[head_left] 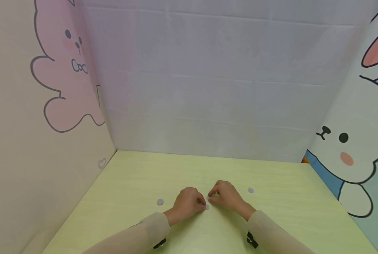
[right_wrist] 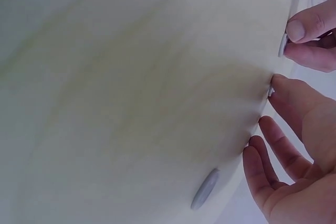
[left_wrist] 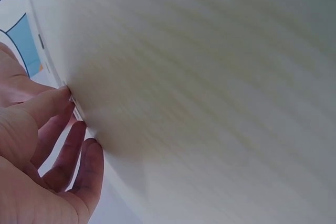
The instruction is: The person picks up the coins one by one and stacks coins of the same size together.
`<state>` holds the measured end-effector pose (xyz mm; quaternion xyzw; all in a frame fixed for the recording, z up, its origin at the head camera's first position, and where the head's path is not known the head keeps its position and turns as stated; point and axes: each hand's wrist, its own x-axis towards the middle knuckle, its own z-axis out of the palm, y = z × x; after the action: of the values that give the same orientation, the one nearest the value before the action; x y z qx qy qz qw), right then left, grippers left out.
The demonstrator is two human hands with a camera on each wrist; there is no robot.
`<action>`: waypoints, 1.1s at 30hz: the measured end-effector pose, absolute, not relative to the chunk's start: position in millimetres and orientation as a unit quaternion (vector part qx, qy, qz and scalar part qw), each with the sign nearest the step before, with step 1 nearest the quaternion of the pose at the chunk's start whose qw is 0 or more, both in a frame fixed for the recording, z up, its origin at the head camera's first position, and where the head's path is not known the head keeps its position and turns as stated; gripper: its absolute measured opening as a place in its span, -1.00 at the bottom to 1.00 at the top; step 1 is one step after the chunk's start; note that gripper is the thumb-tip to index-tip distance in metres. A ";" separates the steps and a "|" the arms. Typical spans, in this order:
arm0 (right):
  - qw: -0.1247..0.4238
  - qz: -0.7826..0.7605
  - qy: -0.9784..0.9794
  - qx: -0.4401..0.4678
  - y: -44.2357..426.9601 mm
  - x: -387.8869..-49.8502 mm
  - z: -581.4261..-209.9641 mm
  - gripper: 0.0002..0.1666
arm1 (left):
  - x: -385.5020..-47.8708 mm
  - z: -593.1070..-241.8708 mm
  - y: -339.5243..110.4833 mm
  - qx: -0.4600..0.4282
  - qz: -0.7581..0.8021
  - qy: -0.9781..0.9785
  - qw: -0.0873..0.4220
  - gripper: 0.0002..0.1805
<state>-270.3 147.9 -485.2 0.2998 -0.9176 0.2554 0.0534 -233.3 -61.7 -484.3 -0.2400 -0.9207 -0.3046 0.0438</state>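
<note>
Near the middle of the table, my left hand [head_left: 188,203] pinches a small grey disc [head_left: 207,207] between thumb and finger, the disc against the tabletop. Just beyond it, my right hand [head_left: 227,197] pinches a second grey disc [head_left: 207,198], mostly covered by the fingertips. The two hands face each other with a narrow gap between them. In the right wrist view the left hand's disc [right_wrist: 283,45] shows edge-on under the thumb, while the right hand's disc [right_wrist: 271,91] is a thin sliver. The left wrist view hides most of the disc beneath the fingertips.
One loose grey disc [head_left: 160,201] lies left of the left hand; another [head_left: 250,190] lies beyond the right forearm. The pale yellow tabletop [head_left: 138,169] meets a white back sheet [head_left: 208,88]. Cartoon-printed panels [head_left: 11,148] stand at both sides.
</note>
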 end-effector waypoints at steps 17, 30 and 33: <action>0.075 0.238 -0.915 0.317 151.4 -269.3 -490.3 -0.93 | -233.9 -484.8 -61.1 -0.238 -0.309 -0.920 0.042 -0.91; 0.051 0.275 -0.907 0.315 155.3 -253.9 -486.9 -0.93 | -233.9 -485.1 -61.1 -0.234 -0.312 -0.920 0.043 -0.92; 0.049 0.280 -0.906 0.315 154.4 -250.6 -487.5 -0.94 | -233.7 -485.1 -61.6 -0.231 -0.315 -0.919 0.043 -0.91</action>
<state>-250.6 154.4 -487.5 0.3146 -0.9057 0.2801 0.0486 -233.7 -61.6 -485.1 -0.2310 -0.9194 -0.3154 0.0428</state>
